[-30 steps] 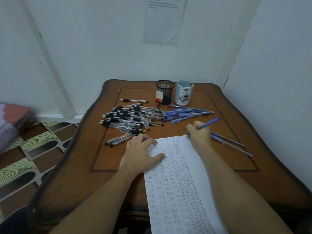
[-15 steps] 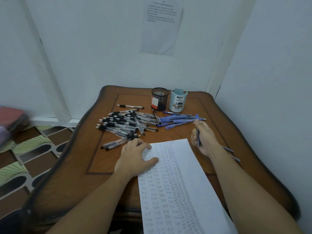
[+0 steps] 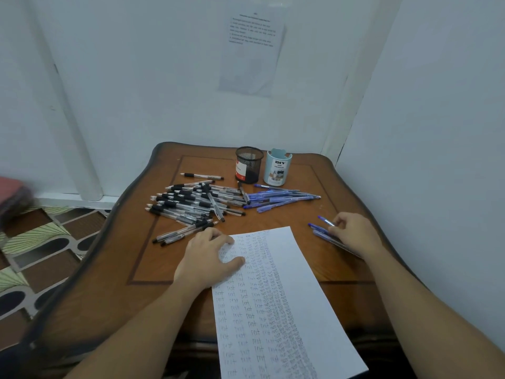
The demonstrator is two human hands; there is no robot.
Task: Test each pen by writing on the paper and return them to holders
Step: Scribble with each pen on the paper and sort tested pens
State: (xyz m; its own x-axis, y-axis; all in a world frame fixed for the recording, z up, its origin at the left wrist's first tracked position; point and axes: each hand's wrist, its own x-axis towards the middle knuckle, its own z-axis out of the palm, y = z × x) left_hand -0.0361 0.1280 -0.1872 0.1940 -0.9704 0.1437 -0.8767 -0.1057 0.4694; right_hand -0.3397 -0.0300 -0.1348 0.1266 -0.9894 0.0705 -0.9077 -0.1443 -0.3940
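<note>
- A person's right hand is setting a blue pen down on the counter, to the right of the paper. A second ago it was writing with that pen at the sheet's top edge; half a second ago it was lifting it clear.
- The fingers are curling round the pen's barrel and appear to be pinching it.
- The pen is lying just beside two other blue pens, which are partly hidden under the hand and well apart from the main heaps.
- The left hand is lying spread and flat, pressing the sheet's top left corner as before.
- This pen's test is looking finished, yet it is going to the counter, not a holder. The black mesh holder and the pale blue holder are standing at the far edge, with no pen showing above either rim.
- Heaps of black pens and blue pens are lying in front of them.
</note>
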